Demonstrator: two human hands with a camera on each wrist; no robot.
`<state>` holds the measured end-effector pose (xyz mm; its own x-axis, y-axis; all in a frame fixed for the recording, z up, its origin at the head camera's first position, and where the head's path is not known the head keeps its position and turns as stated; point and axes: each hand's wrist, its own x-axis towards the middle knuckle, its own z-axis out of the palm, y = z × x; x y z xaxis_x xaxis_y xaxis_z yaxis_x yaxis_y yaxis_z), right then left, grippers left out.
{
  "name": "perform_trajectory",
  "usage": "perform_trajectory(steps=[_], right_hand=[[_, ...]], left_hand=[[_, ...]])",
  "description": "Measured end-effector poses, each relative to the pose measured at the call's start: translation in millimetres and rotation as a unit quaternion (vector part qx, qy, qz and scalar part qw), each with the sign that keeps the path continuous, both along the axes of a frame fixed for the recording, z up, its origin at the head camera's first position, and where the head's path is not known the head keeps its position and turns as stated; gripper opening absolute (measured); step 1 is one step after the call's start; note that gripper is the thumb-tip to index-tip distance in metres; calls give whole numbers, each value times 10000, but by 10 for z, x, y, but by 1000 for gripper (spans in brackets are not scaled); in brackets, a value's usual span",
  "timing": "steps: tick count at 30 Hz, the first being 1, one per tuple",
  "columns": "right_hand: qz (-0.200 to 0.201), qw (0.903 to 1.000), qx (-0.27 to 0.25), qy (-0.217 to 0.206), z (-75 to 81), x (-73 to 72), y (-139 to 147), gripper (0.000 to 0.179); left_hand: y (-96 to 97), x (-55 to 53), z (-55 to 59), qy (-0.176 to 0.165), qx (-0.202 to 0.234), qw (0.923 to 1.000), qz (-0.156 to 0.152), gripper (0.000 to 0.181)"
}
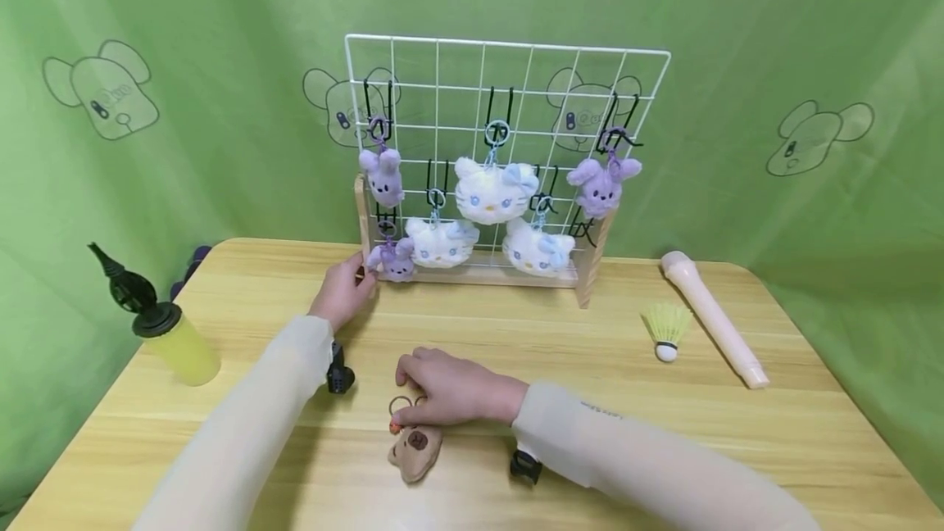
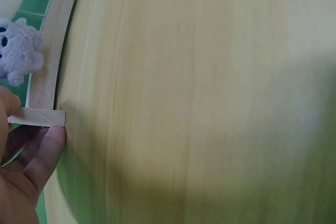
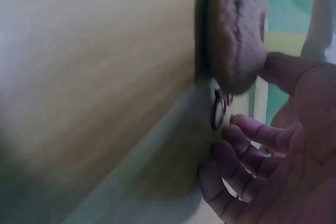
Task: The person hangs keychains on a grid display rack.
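My left hand [image 1: 345, 292] grips the left wooden foot [image 2: 39, 117] of a white wire grid rack [image 1: 509, 46], thumb and fingers on either side of it. Nearer me, my right hand [image 1: 453, 388] is over a brown plush bear keychain [image 1: 416, 456] that lies on the table. In the right wrist view the thumb touches or nearly touches the plush [image 3: 239, 35], and the loosely bent fingers [image 3: 226, 169] are down near the table beside its ring. Part of the ring is hidden under the hand. Purple plush keychains [image 1: 383, 177] and white cat plush keychains [image 1: 492, 193] hang on the rack's black hooks.
At the left stands a yellow pump bottle [image 1: 184, 351] with a black top. On the right lie a yellow shuttlecock [image 1: 667, 330] and a pale pink stick [image 1: 714, 318]. Green curtains surround the wooden table [image 1: 590, 383].
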<state>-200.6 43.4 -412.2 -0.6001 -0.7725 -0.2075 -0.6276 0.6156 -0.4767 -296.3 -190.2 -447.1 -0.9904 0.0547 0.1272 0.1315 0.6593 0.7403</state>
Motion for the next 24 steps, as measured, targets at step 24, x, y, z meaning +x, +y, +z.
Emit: perform_trajectory(steps=[24], right_hand=[[347,9988,88,-327,-23,11,-92,22]], left_hand=[[26,13,-3,36,74,10000,42,36]])
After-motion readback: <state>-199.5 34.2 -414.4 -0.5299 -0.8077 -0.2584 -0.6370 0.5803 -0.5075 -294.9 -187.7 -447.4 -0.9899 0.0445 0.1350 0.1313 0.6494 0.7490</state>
